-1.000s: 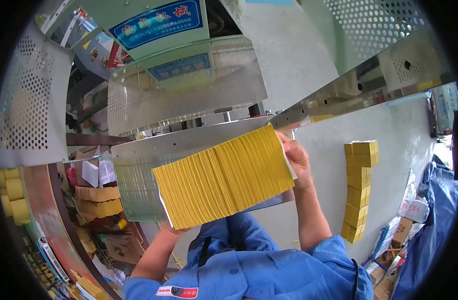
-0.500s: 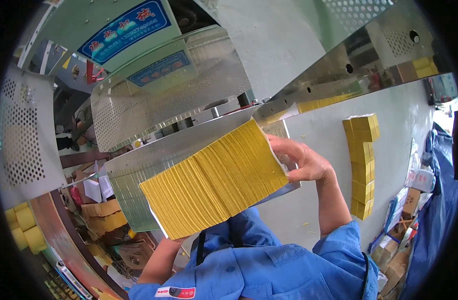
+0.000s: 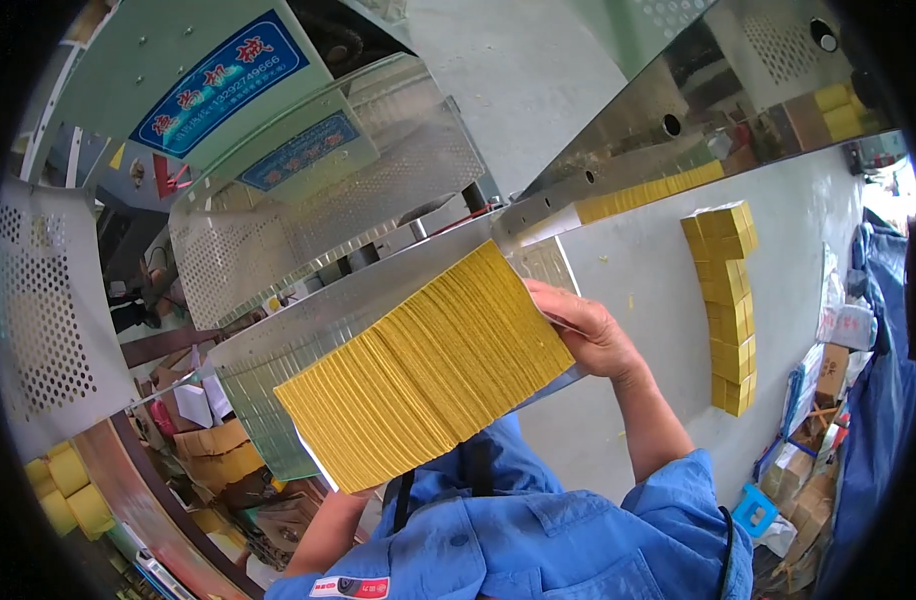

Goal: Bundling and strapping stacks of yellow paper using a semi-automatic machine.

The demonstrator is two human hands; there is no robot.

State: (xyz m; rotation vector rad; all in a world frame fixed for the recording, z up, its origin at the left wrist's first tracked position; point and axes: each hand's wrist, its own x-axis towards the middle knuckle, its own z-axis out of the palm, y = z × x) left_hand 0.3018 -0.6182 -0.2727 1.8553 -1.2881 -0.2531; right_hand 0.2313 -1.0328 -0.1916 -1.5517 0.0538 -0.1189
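Here's the yellow paper stack [image 3: 425,370], slanting before the green machine [image 3: 178,58], the right hand [image 3: 590,328] with its grip firm on the right end, the left hand [image 3: 358,493] (mostly hidden, grip unreadable) at the lower-left corner

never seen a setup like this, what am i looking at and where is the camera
There is no robot here, just a person working bare-handed. The picture comes from a fisheye camera worn on the head, looking down. The right hand holds one end of a stack of thin yellow sheets; the left hand, mostly hidden, is at the other end. Beyond is a machine with a clear guard. On the grey floor at right, yellow blocks lie in a row.
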